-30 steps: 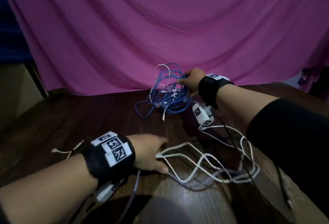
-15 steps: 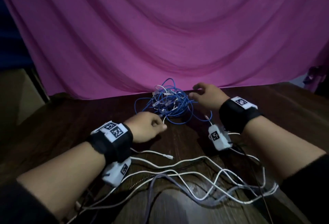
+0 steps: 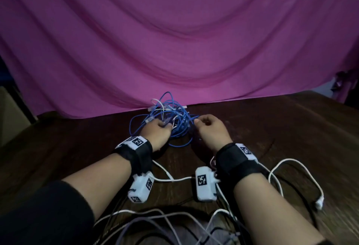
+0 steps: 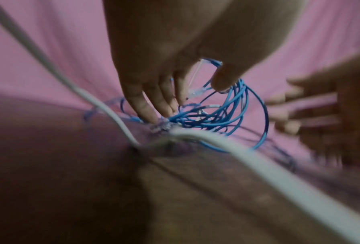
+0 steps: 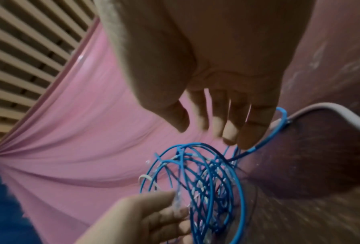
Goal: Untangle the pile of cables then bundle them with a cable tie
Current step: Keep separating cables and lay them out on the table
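Observation:
A tangle of blue cables (image 3: 175,122) with clear plugs lies on the dark wooden table (image 3: 281,128), near the pink cloth. My left hand (image 3: 158,130) reaches into its near left side. In the left wrist view the fingers (image 4: 152,102) are fairly straight, their tips touch a clear plug (image 4: 160,127), and the thumb (image 4: 223,79) stands apart. My right hand (image 3: 210,128) hovers at the tangle's right side with loosely bent fingers (image 5: 229,130) that grip nothing. A blue loop (image 5: 279,115) runs behind them. Loose white cables (image 3: 291,162) lie near me.
A pink cloth (image 3: 174,50) hangs as a backdrop along the table's far edge. More white and grey cables (image 3: 155,213) lie tangled at the near edge under my forearms. A white plug end (image 3: 319,204) lies at the right.
My left hand left the white cables and moved forward into the blue tangle. The right hand came down from the tangle's top to its right side. The tangle sank lower.

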A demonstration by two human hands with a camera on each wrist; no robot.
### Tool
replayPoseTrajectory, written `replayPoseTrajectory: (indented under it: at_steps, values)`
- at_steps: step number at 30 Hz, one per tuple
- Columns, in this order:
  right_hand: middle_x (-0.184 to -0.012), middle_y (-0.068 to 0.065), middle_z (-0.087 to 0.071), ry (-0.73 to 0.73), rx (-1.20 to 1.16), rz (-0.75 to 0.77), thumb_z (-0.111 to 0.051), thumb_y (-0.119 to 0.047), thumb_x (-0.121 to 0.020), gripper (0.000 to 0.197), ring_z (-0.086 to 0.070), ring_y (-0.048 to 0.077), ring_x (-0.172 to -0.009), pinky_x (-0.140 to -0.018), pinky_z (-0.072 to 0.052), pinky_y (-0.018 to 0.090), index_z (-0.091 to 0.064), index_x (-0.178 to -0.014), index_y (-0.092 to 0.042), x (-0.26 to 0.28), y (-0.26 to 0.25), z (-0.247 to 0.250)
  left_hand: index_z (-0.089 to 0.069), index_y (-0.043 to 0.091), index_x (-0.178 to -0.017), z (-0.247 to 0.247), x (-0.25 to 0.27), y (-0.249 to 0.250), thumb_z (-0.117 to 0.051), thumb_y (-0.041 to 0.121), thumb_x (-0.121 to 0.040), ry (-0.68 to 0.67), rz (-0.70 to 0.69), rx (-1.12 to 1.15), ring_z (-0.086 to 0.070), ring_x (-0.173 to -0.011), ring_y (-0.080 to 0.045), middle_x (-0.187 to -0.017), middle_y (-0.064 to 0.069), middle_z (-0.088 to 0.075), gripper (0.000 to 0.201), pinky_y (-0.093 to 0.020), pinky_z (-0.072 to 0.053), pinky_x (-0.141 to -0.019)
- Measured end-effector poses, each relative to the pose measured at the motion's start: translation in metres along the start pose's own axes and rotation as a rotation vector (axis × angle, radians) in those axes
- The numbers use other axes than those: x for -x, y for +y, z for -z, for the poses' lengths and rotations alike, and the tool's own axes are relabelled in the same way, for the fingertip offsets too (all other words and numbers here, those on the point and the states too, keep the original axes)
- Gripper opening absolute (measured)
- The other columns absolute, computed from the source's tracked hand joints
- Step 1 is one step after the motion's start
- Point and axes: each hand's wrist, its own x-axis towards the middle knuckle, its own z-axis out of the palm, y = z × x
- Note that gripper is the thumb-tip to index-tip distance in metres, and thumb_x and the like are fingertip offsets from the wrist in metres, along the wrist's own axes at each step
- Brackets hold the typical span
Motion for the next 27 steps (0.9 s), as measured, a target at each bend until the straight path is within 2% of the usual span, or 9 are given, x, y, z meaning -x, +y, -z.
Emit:
replayPoseTrajectory:
  at_steps: [2,6,9,13,15,17,21,24,27]
  values:
    - [-0.109,0.008,-0.069,-0.053,0.028,-0.027,-0.068,-0.026,-0.094,0.033,-0.063,0.021,-0.094,-0.091,-0.052,0.032,-0.061,-0.125,-0.014,-0.006,0.005,0.0,-0.059,0.015,-0.073,-0.001,-0.002,0.004,-0.056,0.047,-0.093,0.023,0.068,0.079,-0.063,-0.057,-0.016,-0.063,-0.002,-0.064,0.038,-0.014,-0.033,-0.042]
    - [-0.128,-0.005,-0.062,-0.349,-0.028,0.028,-0.068,-0.029,-0.096,0.06,-0.058,0.004,-0.11,-0.112,-0.042,0.03,-0.045,-0.15,-0.022,0.001,-0.001,-0.009,-0.076,0.021,-0.08,0.008,0.009,0.021,-0.055,0.045,-0.101,-0.087,0.132,0.626,-0.073,-0.079,-0.012,-0.076,0.008,-0.072,0.038,-0.019,-0.046,-0.056]
    - [-0.124,-0.015,-0.063,-0.497,0.07,0.178,-0.066,-0.029,-0.097,0.046,-0.056,-0.011,-0.105,-0.108,-0.038,0.013,-0.057,-0.142,-0.024,0.012,-0.012,-0.015,-0.08,0.033,-0.063,0.022,0.021,0.029,-0.045,0.068,-0.096,-0.247,0.18,0.883,-0.069,-0.052,-0.002,-0.064,0.011,-0.074,0.059,-0.014,-0.047,-0.039]
    - [-0.121,-0.013,-0.07,-0.773,0.229,0.177,-0.061,-0.039,-0.099,0.033,-0.066,0.004,-0.106,-0.092,-0.052,0.023,-0.067,-0.13,-0.028,0.022,-0.017,-0.022,-0.075,0.015,-0.102,0.033,0.027,0.016,-0.064,0.045,-0.095,-0.18,0.298,0.781,-0.073,-0.062,-0.014,-0.086,-0.001,-0.079,0.032,-0.024,-0.055,-0.049]
    - [-0.093,-0.006,-0.073,-0.747,0.179,0.072,-0.058,-0.037,-0.101,0.025,-0.066,0.009,-0.076,-0.062,-0.051,0.022,-0.075,-0.108,-0.019,0.022,-0.019,-0.019,-0.07,0.018,-0.105,0.034,0.029,0.006,-0.06,0.032,-0.098,-0.156,0.299,0.77,-0.07,-0.071,-0.017,-0.092,-0.004,-0.074,0.018,-0.031,-0.054,-0.068]
    - [-0.074,0.002,-0.068,-0.59,0.069,-0.025,-0.055,-0.032,-0.103,0.029,-0.059,0.012,-0.056,-0.05,-0.043,0.02,-0.071,-0.087,-0.014,0.02,-0.02,-0.012,-0.069,0.021,-0.111,0.035,0.035,-0.003,-0.056,0.026,-0.1,-0.177,0.275,0.809,-0.065,-0.082,-0.02,-0.097,-0.006,-0.069,0.018,-0.037,-0.049,-0.079]
    - [-0.064,0.0,-0.067,-0.196,0.031,0.015,-0.057,-0.015,-0.097,0.023,-0.058,0.016,-0.052,-0.046,-0.041,0.021,-0.064,-0.075,-0.017,0.003,-0.017,0.003,-0.067,0.015,-0.116,0.039,0.044,-0.018,-0.053,0.022,-0.104,-0.218,0.26,0.902,-0.063,-0.085,-0.019,-0.101,-0.009,-0.063,0.02,-0.04,-0.053,-0.083]
    - [-0.064,-0.004,-0.068,-0.2,0.048,0.007,-0.059,-0.015,-0.096,0.021,-0.06,0.013,-0.056,-0.05,-0.044,0.022,-0.066,-0.077,-0.018,0.0,-0.015,0.001,-0.064,0.013,-0.12,0.043,0.046,-0.029,-0.053,0.021,-0.105,-0.244,0.278,0.991,-0.063,-0.094,-0.021,-0.107,-0.013,-0.063,0.02,-0.045,-0.055,-0.087]
    - [-0.07,-0.007,-0.07,-0.214,0.146,0.078,-0.065,-0.022,-0.094,0.018,-0.062,0.014,-0.068,-0.07,-0.051,0.031,-0.072,-0.078,-0.017,0.002,-0.015,-0.007,-0.059,0.006,-0.135,0.044,0.049,-0.033,-0.054,0.02,-0.104,-0.27,0.276,1.008,-0.064,-0.092,-0.018,-0.105,-0.009,-0.066,0.033,-0.043,-0.056,-0.083]
